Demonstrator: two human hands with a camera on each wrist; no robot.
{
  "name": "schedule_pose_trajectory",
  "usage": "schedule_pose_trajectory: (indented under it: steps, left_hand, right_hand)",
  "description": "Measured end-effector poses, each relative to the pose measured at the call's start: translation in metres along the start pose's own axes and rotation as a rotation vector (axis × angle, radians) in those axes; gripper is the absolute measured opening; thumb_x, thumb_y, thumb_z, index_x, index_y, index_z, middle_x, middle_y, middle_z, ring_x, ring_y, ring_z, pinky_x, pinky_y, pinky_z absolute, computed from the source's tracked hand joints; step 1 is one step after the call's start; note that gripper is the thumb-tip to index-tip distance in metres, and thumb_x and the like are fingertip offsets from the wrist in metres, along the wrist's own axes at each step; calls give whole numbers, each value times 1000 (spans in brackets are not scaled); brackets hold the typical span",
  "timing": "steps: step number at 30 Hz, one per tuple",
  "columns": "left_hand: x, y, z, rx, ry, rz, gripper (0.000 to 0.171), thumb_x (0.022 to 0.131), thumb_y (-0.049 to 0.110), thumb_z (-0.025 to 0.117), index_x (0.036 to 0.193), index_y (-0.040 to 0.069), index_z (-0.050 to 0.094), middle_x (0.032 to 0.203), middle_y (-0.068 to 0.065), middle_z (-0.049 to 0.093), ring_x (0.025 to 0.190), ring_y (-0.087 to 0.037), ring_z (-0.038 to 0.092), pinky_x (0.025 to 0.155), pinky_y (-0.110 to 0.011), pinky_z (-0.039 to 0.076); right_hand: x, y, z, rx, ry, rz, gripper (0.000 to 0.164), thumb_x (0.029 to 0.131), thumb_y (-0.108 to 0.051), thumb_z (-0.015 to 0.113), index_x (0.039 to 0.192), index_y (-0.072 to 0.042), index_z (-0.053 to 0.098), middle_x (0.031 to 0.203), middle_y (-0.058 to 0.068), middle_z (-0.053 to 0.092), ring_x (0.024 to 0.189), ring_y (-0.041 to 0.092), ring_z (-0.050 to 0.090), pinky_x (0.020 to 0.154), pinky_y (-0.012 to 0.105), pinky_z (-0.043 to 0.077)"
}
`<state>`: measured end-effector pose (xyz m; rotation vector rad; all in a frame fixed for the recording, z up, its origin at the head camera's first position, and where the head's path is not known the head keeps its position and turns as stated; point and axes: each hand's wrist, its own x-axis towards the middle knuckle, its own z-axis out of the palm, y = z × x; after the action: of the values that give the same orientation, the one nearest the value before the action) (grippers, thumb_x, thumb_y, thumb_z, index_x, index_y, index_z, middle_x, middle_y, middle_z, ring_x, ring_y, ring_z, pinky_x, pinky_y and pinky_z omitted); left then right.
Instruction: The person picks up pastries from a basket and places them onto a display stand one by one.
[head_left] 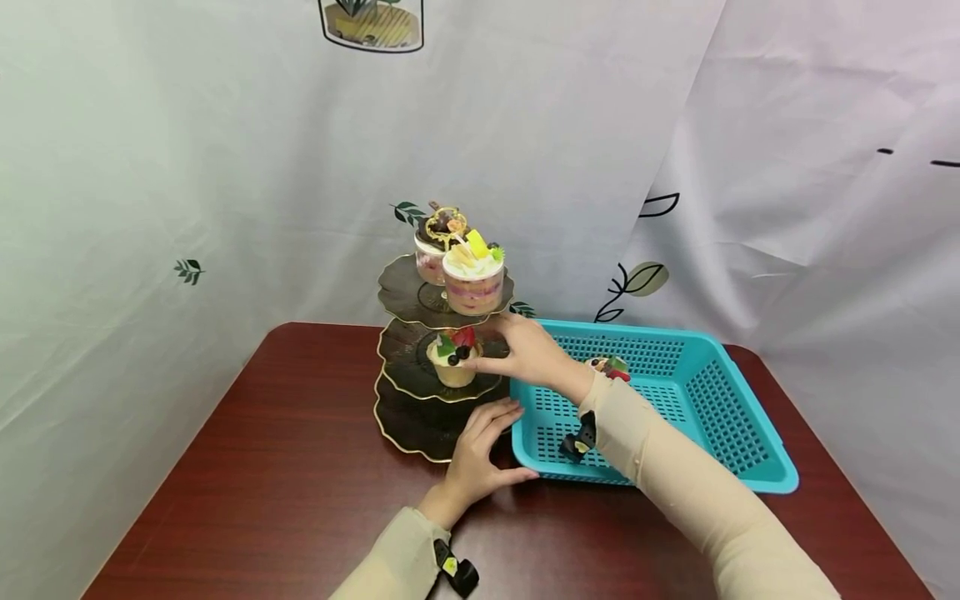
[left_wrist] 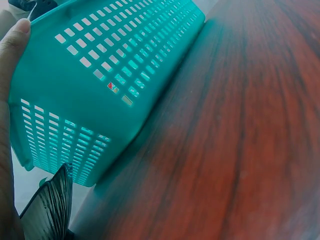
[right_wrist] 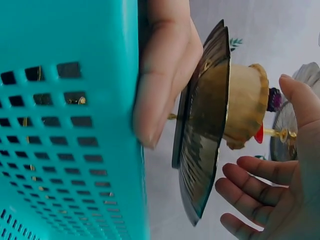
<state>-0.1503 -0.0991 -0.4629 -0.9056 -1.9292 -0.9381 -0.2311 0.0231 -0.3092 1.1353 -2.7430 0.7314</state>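
Observation:
My right hand reaches between the top and middle tiers of a tiered dessert stand, thumb and fingers spread beside a small fruit tart. In the right wrist view a gap shows between those fingers and the tart, which sits on the middle tier. My left hand touches the near-left corner of a turquoise plastic basket, fingertips on its side rim and thumb at the front rim. On the top tier stand a layered dessert cup with yellow fruit and a chocolate-topped cup.
Inside the basket, partly behind my right forearm, is another fruit-topped dessert. The stand's wide bottom tier lies right beside the basket's left side. Behind the dark red table hangs a white printed curtain.

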Motion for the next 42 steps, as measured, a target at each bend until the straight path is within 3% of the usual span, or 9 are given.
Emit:
schedule_pose_trajectory:
  steps: [8, 15, 26, 35, 42]
  left_hand:
    - [1, 1, -1, -8, -1, 1, 75, 80, 64, 62, 121, 2, 63, 121, -15, 63, 118, -27, 55, 104, -30, 45]
    - [1, 1, -2, -7, -4, 5, 74, 80, 63, 62, 121, 1, 63, 121, -16, 63, 118, -27, 55, 104, -29, 45]
    - [0, 0, -1, 1, -3, 16, 76, 79, 64, 63, 122, 0, 63, 122, -15, 62, 119, -27, 55, 105, -29, 44]
    - [0, 0, -1, -6, 2, 22, 75, 78, 62, 67, 124, 3, 61, 121, -17, 63, 119, -27, 55, 104, -29, 45]
    - [0, 0, -1, 1, 3, 24, 75, 78, 62, 67, 123, 2, 62, 124, -12, 62, 118, -27, 56, 104, -29, 45]
  right_hand:
    - [-9, 7, -8, 6, -5, 70, 56, 85, -47, 69, 123, -7, 62, 117, 10, 65, 111, 26, 59, 94, 45, 51]
    - [-17, 12, -11, 39, -4, 117, 58, 88, -47, 66, 130, -8, 58, 121, 10, 62, 113, 26, 59, 95, 47, 50]
    - [-27, 24, -16, 68, 45, 131, 56, 91, -43, 64, 131, -4, 57, 119, 12, 61, 111, 27, 59, 90, 47, 52]
    - [-35, 34, -19, 103, 36, 241, 59, 91, -48, 61, 131, -5, 55, 128, 12, 58, 119, 28, 57, 99, 49, 48]
    - [-42, 44, -20, 54, 43, 253, 58, 93, -45, 60, 132, -3, 55, 127, 15, 58, 118, 31, 58, 96, 49, 50]
